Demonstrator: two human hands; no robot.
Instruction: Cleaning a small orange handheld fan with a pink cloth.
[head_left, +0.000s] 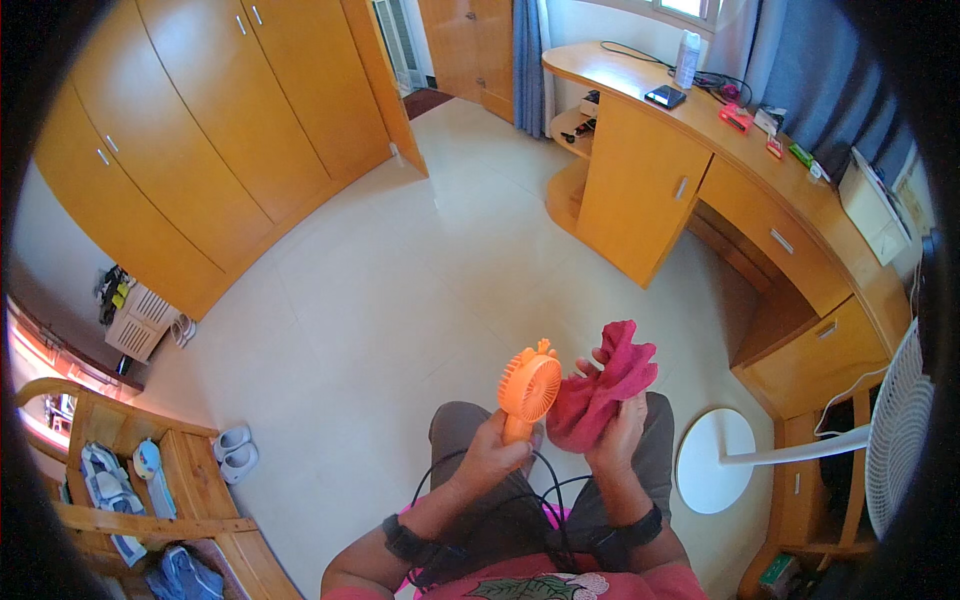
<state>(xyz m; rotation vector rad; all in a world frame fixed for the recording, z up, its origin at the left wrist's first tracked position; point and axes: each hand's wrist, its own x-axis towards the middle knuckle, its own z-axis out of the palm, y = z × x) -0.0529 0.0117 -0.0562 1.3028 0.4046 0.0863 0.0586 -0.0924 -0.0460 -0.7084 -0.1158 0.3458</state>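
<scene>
An orange hand-held fan (529, 390) is upright in my left hand (492, 448), which grips its handle above my lap. Its round grille faces right, toward a crumpled dark-pink cloth (592, 405). My right hand (621, 435) holds that cloth, with some fingertips showing behind it at the left. The cloth's left edge is close to the fan's grille; whether they touch I cannot tell. Both hands are over my knees, and black cables run between my forearms.
On the right stands a white pedestal fan with a round base (716, 461). Beyond it a curved wooden desk (750, 157) carries a phone (665, 96), a spray can (686, 60) and cables. A wooden bench (187, 480) and grey slippers (235, 454) are at left, below wardrobes (225, 112).
</scene>
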